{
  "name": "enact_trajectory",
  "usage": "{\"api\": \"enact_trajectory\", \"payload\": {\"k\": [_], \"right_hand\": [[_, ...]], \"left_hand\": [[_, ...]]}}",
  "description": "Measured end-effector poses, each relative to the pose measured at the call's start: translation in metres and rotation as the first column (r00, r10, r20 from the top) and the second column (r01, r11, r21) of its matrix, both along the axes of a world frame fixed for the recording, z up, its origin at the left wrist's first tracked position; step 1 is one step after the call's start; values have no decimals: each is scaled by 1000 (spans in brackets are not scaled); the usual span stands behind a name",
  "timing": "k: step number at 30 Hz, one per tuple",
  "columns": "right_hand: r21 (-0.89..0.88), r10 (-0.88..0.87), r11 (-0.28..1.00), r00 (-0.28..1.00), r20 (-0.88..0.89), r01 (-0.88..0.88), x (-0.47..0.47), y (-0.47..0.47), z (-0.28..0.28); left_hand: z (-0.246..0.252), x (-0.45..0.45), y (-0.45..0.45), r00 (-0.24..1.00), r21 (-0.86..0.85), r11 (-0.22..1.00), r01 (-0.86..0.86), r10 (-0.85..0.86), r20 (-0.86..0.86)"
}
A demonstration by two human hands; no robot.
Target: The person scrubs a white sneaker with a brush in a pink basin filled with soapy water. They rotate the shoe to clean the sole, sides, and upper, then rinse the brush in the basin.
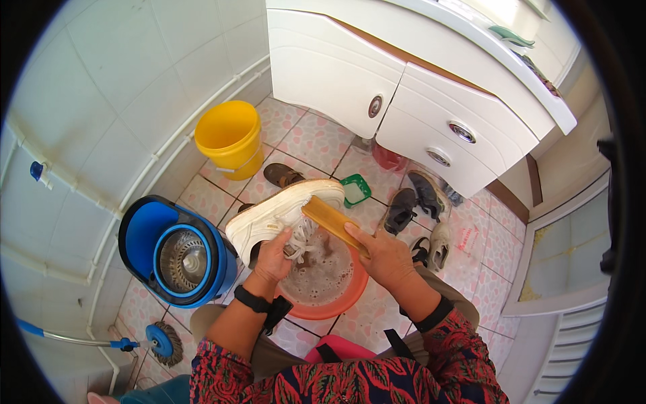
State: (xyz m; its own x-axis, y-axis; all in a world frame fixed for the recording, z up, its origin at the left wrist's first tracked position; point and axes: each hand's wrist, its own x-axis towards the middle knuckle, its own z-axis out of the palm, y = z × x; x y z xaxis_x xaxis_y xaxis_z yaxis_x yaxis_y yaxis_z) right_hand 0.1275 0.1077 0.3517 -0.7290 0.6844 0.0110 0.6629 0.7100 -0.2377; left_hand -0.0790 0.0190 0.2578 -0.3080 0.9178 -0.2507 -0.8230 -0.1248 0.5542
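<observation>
My left hand (274, 256) grips a white lace-up shoe (282, 207) by its opening and tongue, tilted on its side above an orange basin (343, 303). Brown, foamy water (323, 275) fills much of the basin. In my right hand (386, 252) is a scrubbing brush with a wooden back (333, 222), its far end against the shoe's upper near the toe. The bristles are mostly hidden under the wood. White laces (302, 240) hang loosely from the shoe over the water.
A yellow bucket (229, 136) and a blue mop bucket (212, 252) stand to the left, with a round mop head (164, 344) below. Ahead are a green container (355, 191) and a white cabinet (343, 70). Dark shoes (401, 209) and a pale shoe (440, 245) lie right.
</observation>
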Motion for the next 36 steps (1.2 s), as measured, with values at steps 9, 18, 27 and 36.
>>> {"api": "enact_trajectory", "payload": {"k": [9,18,27,36], "right_hand": [[-47,-111,994,961,-254,102,-6,-5,-18],[-9,-58,998,907,-418,60,-39,-13,-32],[-131,107,973,874,-474,-190,-38,-30,-36],[52,-114,989,929,-353,141,-22,16,-28]], "left_hand": [[6,-12,4,995,78,994,-77,81,-58],[9,-9,0,984,134,991,7,-30,175],[-12,-20,-6,972,73,997,5,-23,236],[-9,-12,-7,994,-133,991,17,-31,-105]]}}
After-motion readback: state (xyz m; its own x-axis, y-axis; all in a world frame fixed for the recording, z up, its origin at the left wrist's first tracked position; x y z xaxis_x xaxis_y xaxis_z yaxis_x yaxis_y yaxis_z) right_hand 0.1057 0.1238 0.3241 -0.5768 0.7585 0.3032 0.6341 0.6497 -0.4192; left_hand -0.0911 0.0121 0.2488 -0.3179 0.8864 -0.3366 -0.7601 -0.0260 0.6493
